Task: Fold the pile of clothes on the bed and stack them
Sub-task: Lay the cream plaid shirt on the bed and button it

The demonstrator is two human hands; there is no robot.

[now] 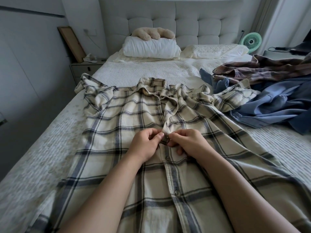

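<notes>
Plaid shirt point(134, 118) flat, hands point(165, 141) pinching placket

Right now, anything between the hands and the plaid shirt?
No. The left hand and right hand already pinch the cream plaid shirt at its button placket. The other clothes lie apart on the right, one sleeve reaching onto them.

**Both hands meet at the middle, fingers pinched**

Two bare forearms reach forward from the lower edge and converge. The left hand point(145, 143) and right hand point(188, 142) sit knuckles up, nearly touching, fingers curled. Thumb and forefinger of each pinch the placket of the plaid shirt point(117, 125) between them.
</notes>
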